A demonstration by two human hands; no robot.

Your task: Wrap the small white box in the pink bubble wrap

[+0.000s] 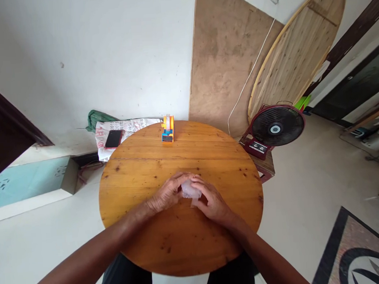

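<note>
Between my hands, over the middle of the round wooden table (182, 236), is a small whitish, translucent bundle (190, 190) that looks like bubble wrap. My left hand (169, 193) grips it from the left, fingers curled over its far side. My right hand (213, 201) closes on it from the right, with the fingers on top and the thumb low. A clear, tape-like strip (194, 201) sticks out below the bundle near the right thumb. What lies inside the bundle is hidden. At the table's far edge stands an orange and blue tape dispenser (167, 134), apart from both hands.
A phone (113, 139) lies on a white printed sack (105, 155) beyond the table's left edge. To the right, a dark red fan (275, 128) stands on a small wooden stand (266, 171). A round wooden board (295, 54) leans on the wall behind.
</note>
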